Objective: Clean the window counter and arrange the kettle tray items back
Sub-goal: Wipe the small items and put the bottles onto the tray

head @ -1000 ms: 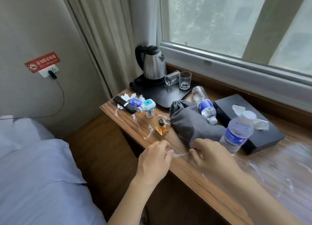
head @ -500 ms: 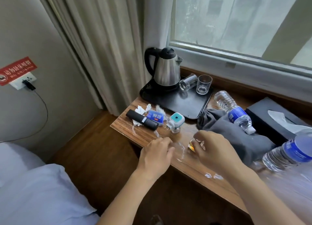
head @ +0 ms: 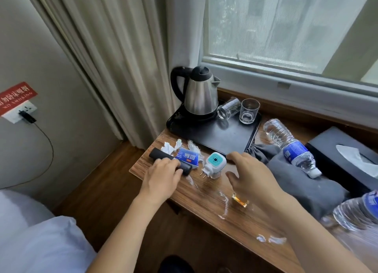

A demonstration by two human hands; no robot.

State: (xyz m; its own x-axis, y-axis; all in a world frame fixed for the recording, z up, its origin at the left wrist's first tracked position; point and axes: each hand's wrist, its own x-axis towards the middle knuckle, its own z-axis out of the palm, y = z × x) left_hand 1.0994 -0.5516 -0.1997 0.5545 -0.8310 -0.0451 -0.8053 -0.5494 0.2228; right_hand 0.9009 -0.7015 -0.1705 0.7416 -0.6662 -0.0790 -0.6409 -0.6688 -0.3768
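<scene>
On the wooden worktop (head: 235, 217), the left hand (head: 161, 178) curls its fingers over a black stick-shaped device (head: 163, 160) beside a blue packet (head: 188, 157). The right hand (head: 251, 176) hovers with fingers spread and loose, holding nothing, just right of a teal-topped plug-in (head: 214, 164). The black tray (head: 225, 135) sits at the back by the window, carrying the steel kettle (head: 201, 94), one glass lying on its side (head: 228, 109) and one upright glass (head: 248, 111). A water bottle (head: 290, 145) lies on a grey cloth (head: 302, 182).

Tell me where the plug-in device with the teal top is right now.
In the head view the plug-in device lies on the counter just in front of the black tray, between the left hand and right hand, right of the blue packet.
</scene>
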